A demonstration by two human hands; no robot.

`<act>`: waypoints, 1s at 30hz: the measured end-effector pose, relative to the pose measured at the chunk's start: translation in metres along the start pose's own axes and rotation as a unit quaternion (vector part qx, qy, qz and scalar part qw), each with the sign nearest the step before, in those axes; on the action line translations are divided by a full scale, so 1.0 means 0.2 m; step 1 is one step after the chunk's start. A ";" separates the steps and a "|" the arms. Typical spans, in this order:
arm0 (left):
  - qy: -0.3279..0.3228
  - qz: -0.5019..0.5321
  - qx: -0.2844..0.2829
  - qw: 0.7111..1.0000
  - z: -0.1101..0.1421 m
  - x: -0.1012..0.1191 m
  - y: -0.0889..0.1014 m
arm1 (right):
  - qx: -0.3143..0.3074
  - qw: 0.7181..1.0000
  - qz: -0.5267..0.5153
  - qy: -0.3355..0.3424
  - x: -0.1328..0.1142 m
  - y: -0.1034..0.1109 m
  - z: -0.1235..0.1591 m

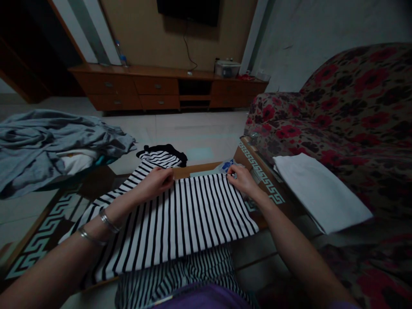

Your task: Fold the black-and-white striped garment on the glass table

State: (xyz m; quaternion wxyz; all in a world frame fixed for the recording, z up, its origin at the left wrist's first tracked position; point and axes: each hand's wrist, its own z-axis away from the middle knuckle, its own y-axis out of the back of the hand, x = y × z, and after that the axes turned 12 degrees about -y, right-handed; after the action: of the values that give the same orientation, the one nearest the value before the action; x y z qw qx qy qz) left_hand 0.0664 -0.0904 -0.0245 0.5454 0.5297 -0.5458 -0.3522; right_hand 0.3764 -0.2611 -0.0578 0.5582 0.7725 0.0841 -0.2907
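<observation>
A black-and-white striped shirt point(189, 219) lies spread over a low glass-topped table, its near edge close to my lap. My left hand point(162, 179) is closed on the far edge of the cloth near its middle. At the far right corner, my right hand point(242, 177) pinches the same edge between thumb and fingers. Beyond my left hand, a striped part with a black border point(164, 155) reaches past the table's far side. The fingertips of my left hand are partly hidden.
Grey clothes point(58, 141) are heaped at the left. A folded white cloth point(322, 193) rests at the right, beside a floral sofa point(354, 94). The table's patterned edge point(262, 176) shows near a clear plastic bag point(225, 165). A wooden cabinet point(157, 88) stands along the wall.
</observation>
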 end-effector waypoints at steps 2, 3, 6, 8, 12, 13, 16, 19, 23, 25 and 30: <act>0.011 -0.017 0.011 1.000 0.00 -0.03 0.00 | 0.007 1.000 0.003 -0.009 0.00 0.00 0.00; 0.013 -0.024 0.014 1.000 0.00 -0.05 -0.01 | 0.011 1.000 0.006 -0.015 0.00 -0.01 0.00; 0.020 -0.041 0.032 0.998 0.00 -0.08 -0.04 | 0.020 0.999 0.018 -0.038 0.00 -0.02 -0.01; 0.035 -0.059 0.055 0.996 0.01 -0.07 -0.07 | 0.016 0.998 0.027 -0.049 0.00 -0.03 -0.01; 0.059 -0.138 0.096 0.984 0.02 0.01 -0.10 | 0.020 0.994 0.085 -0.069 0.00 -0.05 -0.01; 0.057 -0.161 0.105 0.980 0.02 0.04 -0.09 | 0.025 0.991 0.107 -0.076 0.00 -0.05 -0.01; 0.039 -0.189 0.119 0.974 0.03 0.16 -0.07 | 0.033 0.986 0.146 -0.079 -0.02 -0.05 0.00; 0.019 -0.165 0.110 0.980 0.06 0.27 -0.10 | 0.035 0.989 0.121 -0.078 -0.03 -0.07 -0.01; 0.029 -0.105 0.072 0.991 0.10 0.33 -0.20 | 0.037 0.992 0.054 -0.111 -0.02 -0.08 0.01; 0.044 -0.074 0.064 0.994 0.12 0.33 -0.23 | 0.022 0.992 0.069 -0.106 0.00 -0.08 0.01; 0.042 -0.026 0.149 0.988 0.19 0.34 -0.16 | -0.018 0.984 0.167 -0.061 -0.09 -0.06 -0.17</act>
State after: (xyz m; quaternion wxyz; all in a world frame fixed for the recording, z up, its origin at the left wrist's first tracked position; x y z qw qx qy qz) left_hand 0.0457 -0.1690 -0.0455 0.4733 0.6338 -0.5548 -0.2581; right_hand 0.3670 -0.2223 -0.0510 0.6165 0.7464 -0.0754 -0.2389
